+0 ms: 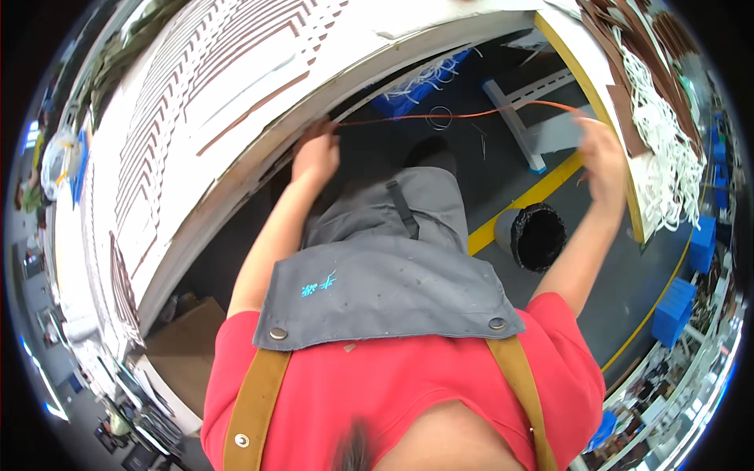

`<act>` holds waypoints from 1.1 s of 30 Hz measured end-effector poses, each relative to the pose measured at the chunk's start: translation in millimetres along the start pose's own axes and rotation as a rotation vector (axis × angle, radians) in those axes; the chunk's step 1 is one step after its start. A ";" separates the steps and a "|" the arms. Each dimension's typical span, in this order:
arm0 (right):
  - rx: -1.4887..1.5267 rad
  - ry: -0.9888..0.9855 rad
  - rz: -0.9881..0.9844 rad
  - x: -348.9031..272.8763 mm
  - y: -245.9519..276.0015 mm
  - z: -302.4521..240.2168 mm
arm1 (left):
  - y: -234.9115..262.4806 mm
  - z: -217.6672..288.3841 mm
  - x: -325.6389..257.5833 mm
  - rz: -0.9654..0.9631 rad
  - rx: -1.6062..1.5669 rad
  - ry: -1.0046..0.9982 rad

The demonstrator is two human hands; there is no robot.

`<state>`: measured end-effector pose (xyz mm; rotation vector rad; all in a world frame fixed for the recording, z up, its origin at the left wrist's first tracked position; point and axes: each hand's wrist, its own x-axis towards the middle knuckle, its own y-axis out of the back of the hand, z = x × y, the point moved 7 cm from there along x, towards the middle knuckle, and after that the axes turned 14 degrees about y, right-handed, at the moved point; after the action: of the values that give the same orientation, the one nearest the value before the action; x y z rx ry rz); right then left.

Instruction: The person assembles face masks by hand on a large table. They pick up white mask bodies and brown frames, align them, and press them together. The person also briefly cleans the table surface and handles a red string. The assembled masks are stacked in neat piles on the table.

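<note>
A long thin reddish-orange strip (471,114) stretches between my two hands in front of the table edge, sagging slightly in the middle. At its left end my left hand (316,155) is closed around it, right against the edge of the white table (228,188). My right hand (603,163) grips the other end with bent fingers, beside the yellow-edged side part of the table. Many thin brown strips (208,51) lie in rows on the tabletop. What the strip is made of, I cannot tell.
A bundle of white cords (660,133) and brown strips (622,39) lie at the right. Under the table are a blue bin (408,102) with white cords and a grey metal leg (510,125). A black-lined waste bin (514,239) stands by my legs. Blue boxes (674,310) sit far right.
</note>
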<state>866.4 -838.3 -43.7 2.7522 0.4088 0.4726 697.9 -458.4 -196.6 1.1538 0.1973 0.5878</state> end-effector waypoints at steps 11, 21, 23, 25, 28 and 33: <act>-0.367 0.325 -0.280 31.2 -178.4 50.5 | -86.3 87.6 74.9 -0.483 -0.338 -0.023; 0.777 -0.513 0.082 50.9 -303.6 249.8 | -122.2 80.9 162.9 -0.049 0.028 -0.122; 0.784 -0.469 0.022 56.0 -309.4 246.9 | -148.8 73.0 171.9 -0.167 0.095 0.025; 0.853 -0.427 0.036 60.9 -316.5 246.6 | -163.4 67.5 178.9 -0.199 0.059 0.087; 0.865 -0.362 -0.014 65.8 -321.4 236.7 | -170.8 53.1 187.9 -0.177 -0.022 0.151; 0.558 -0.146 -0.060 70.9 -289.3 227.8 | -187.4 47.1 199.8 -0.175 -0.174 0.208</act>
<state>949.0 -611.2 -330.5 3.2655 0.6689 0.1509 948.0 -441.3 -316.8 0.8963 0.4134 0.5580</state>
